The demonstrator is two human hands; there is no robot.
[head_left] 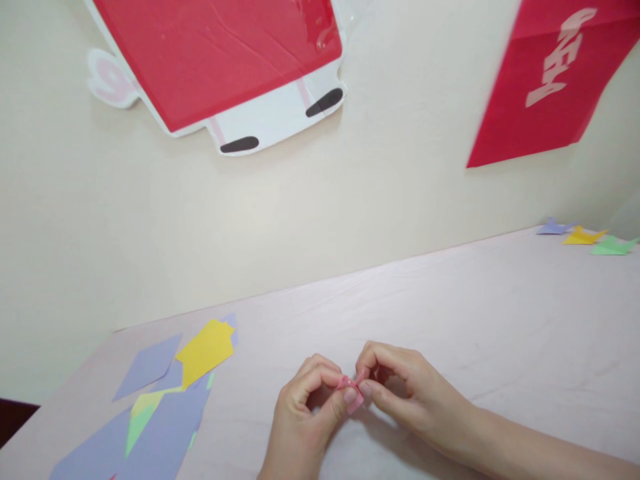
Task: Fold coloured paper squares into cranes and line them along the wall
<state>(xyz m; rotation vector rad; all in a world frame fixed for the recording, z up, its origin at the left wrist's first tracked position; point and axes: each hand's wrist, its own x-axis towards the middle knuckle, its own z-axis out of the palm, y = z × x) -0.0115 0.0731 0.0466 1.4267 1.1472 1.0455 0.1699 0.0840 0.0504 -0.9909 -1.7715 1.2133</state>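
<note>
A small piece of folded pink paper is held between both hands, just above the pale cloth at the lower middle. My left hand pinches it with thumb and index finger from the left. From the right, my right hand grips its other edge between thumb and fingertips. Much of the paper is covered by the fingers, so its full shape does not show.
Loose purple paper and yellow paper lie at left, with some green pieces. Folded paper figures in purple, yellow and green stand at far right. Behind the table, the wall bears red decorations.
</note>
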